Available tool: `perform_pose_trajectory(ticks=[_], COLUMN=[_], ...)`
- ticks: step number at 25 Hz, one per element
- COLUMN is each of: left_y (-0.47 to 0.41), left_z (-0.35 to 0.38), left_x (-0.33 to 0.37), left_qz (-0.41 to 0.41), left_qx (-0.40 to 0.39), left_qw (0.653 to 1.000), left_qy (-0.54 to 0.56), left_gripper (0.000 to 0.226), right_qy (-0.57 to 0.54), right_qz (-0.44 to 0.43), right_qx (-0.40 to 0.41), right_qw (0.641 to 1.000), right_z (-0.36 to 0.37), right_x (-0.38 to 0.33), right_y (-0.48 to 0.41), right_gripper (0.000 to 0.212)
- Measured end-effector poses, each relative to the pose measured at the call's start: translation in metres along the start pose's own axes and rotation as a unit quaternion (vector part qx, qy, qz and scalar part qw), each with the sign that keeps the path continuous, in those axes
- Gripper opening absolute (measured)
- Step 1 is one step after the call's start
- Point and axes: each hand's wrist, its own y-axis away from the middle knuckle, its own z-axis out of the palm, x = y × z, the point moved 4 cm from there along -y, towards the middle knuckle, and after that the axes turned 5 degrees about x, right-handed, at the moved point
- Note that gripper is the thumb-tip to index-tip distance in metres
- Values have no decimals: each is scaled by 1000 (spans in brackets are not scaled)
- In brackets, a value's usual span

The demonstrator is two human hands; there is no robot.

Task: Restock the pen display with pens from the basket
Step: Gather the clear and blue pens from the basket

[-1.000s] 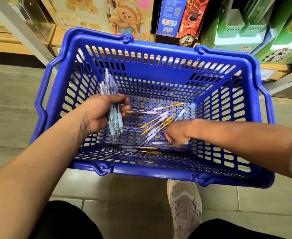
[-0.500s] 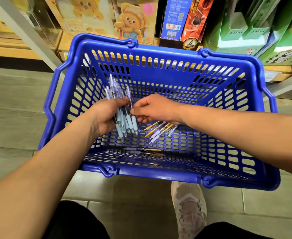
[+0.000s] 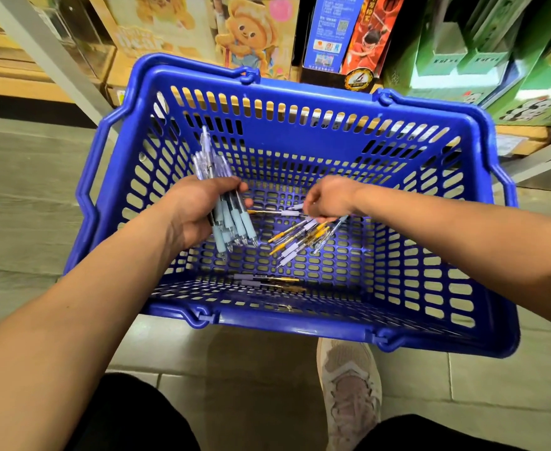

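At middle left, the left hand (image 3: 199,209) grips a bunch of blue pens (image 3: 231,222); the hand hides their middles. The blue basket (image 3: 300,92) fills the middle of the frame. Inside, the right hand (image 3: 329,198) reaches down to loose yellow and purple pens (image 3: 300,237). Its fingertips are hidden, so I cannot tell if it holds one. Lower down, two more pens (image 3: 267,280) lie by the near wall, hard to see.
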Motion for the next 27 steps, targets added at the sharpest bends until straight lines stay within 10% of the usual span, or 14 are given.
perform_pose_trajectory(ticks=[5,14,21,27], left_y=[-8,-19,-17,-11], left_z=[-7,-17,-16,-9], left_x=[3,6,5,3], left_qz=[3,-11,-21,-25], left_qx=[16,5,6,0], left_qw=[1000,999,1000,1000], left_qy=[14,31,8,-9], left_gripper=[6,9,15,10], right_qy=[350,480,405,45], right_qz=[-51,-122,-69,-82], right_qx=[-52,-28,-146,-77], right_qw=[934,868,900,993], right_z=[26,38,30,19], right_x=[33,41,40,24], right_y=[-4,-5,-4,1], right_gripper=[28,25,22,17])
